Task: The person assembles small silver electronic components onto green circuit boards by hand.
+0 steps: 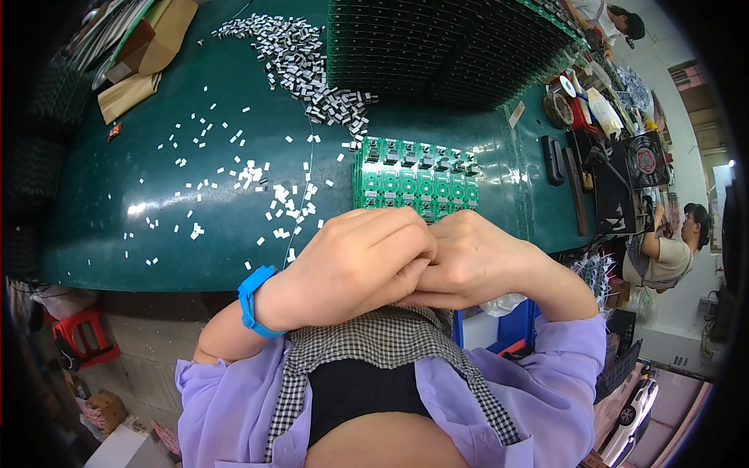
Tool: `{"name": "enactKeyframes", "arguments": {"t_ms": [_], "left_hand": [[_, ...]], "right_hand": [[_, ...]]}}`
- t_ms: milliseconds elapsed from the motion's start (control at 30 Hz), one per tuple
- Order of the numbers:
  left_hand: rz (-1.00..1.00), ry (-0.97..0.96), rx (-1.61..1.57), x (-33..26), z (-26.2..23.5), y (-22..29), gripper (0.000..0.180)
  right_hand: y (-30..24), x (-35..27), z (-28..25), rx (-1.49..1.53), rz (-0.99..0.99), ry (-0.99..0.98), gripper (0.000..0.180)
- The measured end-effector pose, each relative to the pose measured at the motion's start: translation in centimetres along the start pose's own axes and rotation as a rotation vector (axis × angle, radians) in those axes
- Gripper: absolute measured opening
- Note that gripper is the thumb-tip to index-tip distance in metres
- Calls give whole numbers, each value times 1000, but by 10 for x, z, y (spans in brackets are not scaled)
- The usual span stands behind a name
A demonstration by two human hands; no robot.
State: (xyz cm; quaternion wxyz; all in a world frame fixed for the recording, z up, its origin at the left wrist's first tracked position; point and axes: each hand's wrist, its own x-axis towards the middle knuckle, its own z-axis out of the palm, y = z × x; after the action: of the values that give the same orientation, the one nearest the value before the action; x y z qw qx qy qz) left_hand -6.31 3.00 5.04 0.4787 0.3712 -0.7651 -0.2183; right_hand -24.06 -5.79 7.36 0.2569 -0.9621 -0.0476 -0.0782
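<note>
Head view: left hand [355,261] and right hand [476,261] curled, fingertips pressed together; held item hidden, cannot tell. Green circuit-board panel [416,181] just beyond fingers. Better work over table.

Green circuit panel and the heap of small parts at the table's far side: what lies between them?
In the head view, only a short strip of green table with a few stray parts separates the panel from the heap.

circuit board panel [416,181] on table [117,234] | loose small parts [265,191] left of panel | heaped parts [304,54] behind-left | stacked boards [437,47] behind | both hands [406,261] just before panel
</note>
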Motion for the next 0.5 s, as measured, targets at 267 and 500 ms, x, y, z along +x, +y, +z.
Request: {"name": "enactKeyframes", "arguments": {"t_ms": [267,500], "left_hand": [[34,-10,-24,1,-2,0,19],[179,-55,123,3,-5,-1,22]], "right_hand": [[1,-1,0,-76,-32,11,16],[0,1,2,-52,-46,20,13]]}}
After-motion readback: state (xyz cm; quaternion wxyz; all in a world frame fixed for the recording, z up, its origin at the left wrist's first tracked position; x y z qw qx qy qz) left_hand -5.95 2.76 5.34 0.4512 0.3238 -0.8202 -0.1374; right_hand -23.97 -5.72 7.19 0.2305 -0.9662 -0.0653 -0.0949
